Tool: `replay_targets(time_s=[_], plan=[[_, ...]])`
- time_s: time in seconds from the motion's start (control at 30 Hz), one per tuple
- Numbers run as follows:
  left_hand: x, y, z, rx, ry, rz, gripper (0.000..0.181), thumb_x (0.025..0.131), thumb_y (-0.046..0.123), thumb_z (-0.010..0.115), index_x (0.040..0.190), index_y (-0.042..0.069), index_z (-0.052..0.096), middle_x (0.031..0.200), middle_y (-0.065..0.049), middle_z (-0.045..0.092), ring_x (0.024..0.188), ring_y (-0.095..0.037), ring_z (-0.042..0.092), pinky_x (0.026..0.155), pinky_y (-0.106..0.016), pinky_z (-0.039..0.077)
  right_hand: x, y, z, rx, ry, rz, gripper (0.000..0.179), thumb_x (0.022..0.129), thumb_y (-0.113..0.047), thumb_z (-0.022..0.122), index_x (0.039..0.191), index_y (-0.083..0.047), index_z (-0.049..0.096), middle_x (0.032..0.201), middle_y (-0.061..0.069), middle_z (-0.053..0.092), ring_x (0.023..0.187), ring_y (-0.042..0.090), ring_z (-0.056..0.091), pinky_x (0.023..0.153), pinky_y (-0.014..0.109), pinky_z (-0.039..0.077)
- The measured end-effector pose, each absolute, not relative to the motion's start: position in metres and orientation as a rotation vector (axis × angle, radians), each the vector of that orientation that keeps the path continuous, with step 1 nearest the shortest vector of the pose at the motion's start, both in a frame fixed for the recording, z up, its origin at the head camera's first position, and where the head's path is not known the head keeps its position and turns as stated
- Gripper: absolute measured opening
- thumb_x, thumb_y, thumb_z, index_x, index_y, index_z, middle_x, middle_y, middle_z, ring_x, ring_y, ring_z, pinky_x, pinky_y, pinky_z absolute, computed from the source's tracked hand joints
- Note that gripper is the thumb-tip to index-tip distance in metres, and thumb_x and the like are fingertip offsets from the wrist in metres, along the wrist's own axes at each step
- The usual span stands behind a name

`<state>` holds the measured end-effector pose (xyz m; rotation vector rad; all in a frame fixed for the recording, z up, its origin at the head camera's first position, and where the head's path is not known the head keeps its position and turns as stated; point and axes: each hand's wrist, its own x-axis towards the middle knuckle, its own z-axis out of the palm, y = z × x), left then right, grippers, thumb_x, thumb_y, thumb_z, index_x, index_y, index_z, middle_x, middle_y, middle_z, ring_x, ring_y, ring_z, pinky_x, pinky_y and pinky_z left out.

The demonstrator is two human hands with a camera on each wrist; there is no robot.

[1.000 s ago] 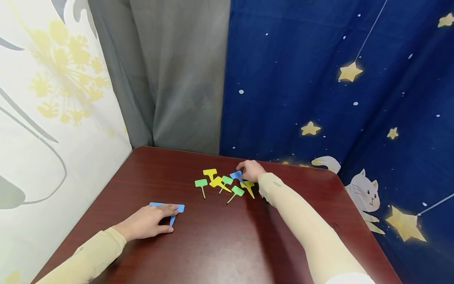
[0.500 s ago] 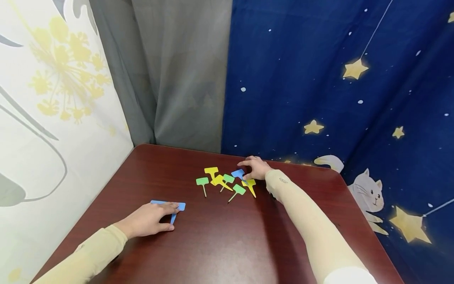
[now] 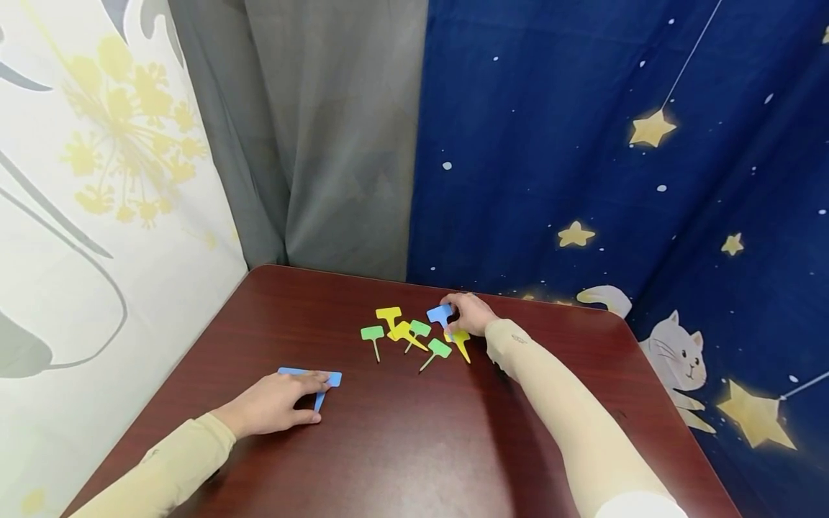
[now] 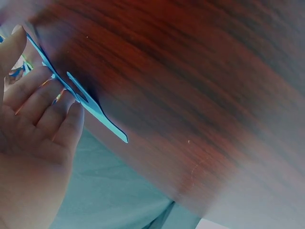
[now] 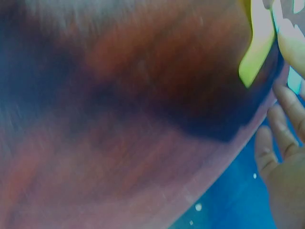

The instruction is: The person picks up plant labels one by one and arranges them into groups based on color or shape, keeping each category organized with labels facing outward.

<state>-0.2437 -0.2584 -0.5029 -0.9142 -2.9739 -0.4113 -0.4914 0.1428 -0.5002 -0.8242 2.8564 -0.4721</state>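
Note:
In the head view my left hand [image 3: 275, 405] rests at the left of the table, its fingers over blue T-shaped plant labels [image 3: 334, 379]. The thumb touches near a stem's tip. In the left wrist view, blue labels [image 4: 97, 110] lie along the fingertips; their overlap hides how many there are. Farther back, my right hand [image 3: 475, 314] pinches another blue plant label [image 3: 439, 314] between thumb and fingers. Under it lies a yellow label [image 3: 461, 344], whose stem [image 5: 255, 62] shows in the right wrist view.
Beside the right hand lie green labels [image 3: 372, 333] and yellow labels [image 3: 388, 314], some overlapping. The dark red table [image 3: 401, 439] ends at a grey curtain [image 3: 350, 144] and a blue starry curtain [image 3: 518, 144]. A white patterned wall covering [image 3: 162, 288] stands left.
My right hand's fingers spread off the blue label, then closed on it again; that label has turned and shifted slightly. The left hand has stayed in place. The head view shifted a little.

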Motion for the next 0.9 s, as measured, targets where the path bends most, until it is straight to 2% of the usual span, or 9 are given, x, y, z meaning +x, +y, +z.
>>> replay_targets(time_s=[0.1, 0.2, 0.4, 0.63, 0.73, 0.8, 0.9], plan=[[-0.243, -0.259, -0.502, -0.913, -2.973, -0.399, 0.052, 0.089, 0.041, 0.077, 0.130, 0.011, 0.069, 0.144, -0.006, 0.057, 0.130, -0.024, 0.056, 0.097, -0.051, 0.050, -0.488, 0.142, -0.502, -0.835, 2.834, -0.642, 0.061, 0.078, -0.019, 0.090, 0.133, -0.014, 0.063, 0.091, 0.001, 0.062, 0.081, 0.019, 0.056, 0.073, 0.034, 0.047], [-0.242, -0.259, -0.501, -0.921, -2.966, -0.400, 0.052, 0.089, 0.040, 0.077, 0.131, 0.010, 0.069, 0.144, -0.007, 0.057, 0.130, -0.025, 0.056, 0.097, -0.052, 0.050, -0.484, 0.140, -0.501, -0.837, 2.814, -0.746, 0.059, 0.079, -0.011, 0.088, 0.133, -0.008, 0.063, 0.083, 0.000, 0.061, 0.074, 0.017, 0.057, 0.069, 0.032, 0.048], [-0.241, -0.258, -0.501, -0.930, -2.977, -0.400, 0.052, 0.091, 0.039, 0.075, 0.133, 0.010, 0.067, 0.145, -0.006, 0.056, 0.131, -0.025, 0.055, 0.096, -0.053, 0.050, -0.480, 0.140, -0.497, -0.834, 2.821, -0.794, 0.047, 0.083, -0.005, 0.083, 0.127, -0.006, 0.069, 0.080, -0.001, 0.063, 0.070, 0.014, 0.058, 0.065, 0.030, 0.050], [-0.242, -0.260, -0.501, -0.945, -2.997, -0.375, 0.051, 0.092, 0.040, 0.073, 0.133, 0.011, 0.067, 0.145, -0.004, 0.056, 0.133, -0.024, 0.053, 0.098, -0.052, 0.049, -0.479, 0.140, -0.495, -0.823, 2.817, -0.738, 0.034, 0.085, -0.011, 0.082, 0.119, -0.012, 0.074, 0.081, -0.004, 0.062, 0.071, 0.016, 0.057, 0.065, 0.030, 0.049], [-0.243, -0.259, -0.499, -0.956, -3.002, -0.367, 0.050, 0.093, 0.040, 0.072, 0.134, 0.011, 0.067, 0.145, -0.005, 0.056, 0.134, -0.024, 0.052, 0.099, -0.052, 0.049, -0.477, 0.141, -0.494, -0.821, 2.857, -0.678, 0.033, 0.085, -0.019, 0.083, 0.117, -0.019, 0.075, 0.092, -0.004, 0.065, 0.081, 0.018, 0.060, 0.072, 0.036, 0.052], [-0.243, -0.259, -0.499, -0.958, -3.004, -0.368, 0.049, 0.094, 0.040, 0.071, 0.133, 0.011, 0.067, 0.146, -0.005, 0.056, 0.134, -0.023, 0.053, 0.099, -0.051, 0.049, -0.475, 0.142, -0.493, -0.856, 2.906, -0.623, 0.033, 0.084, -0.025, 0.084, 0.116, -0.024, 0.076, 0.107, -0.003, 0.067, 0.098, 0.021, 0.062, 0.087, 0.043, 0.050], [-0.242, -0.258, -0.498, -0.953, -3.002, -0.382, 0.047, 0.095, 0.039, 0.070, 0.133, 0.011, 0.067, 0.145, -0.005, 0.056, 0.133, -0.024, 0.053, 0.099, -0.051, 0.049, -0.472, 0.143, -0.491, -0.909, 2.974, -0.566, 0.032, 0.082, -0.029, 0.086, 0.113, -0.030, 0.076, 0.134, 0.001, 0.059, 0.130, 0.025, 0.048, 0.110, 0.058, 0.032]])
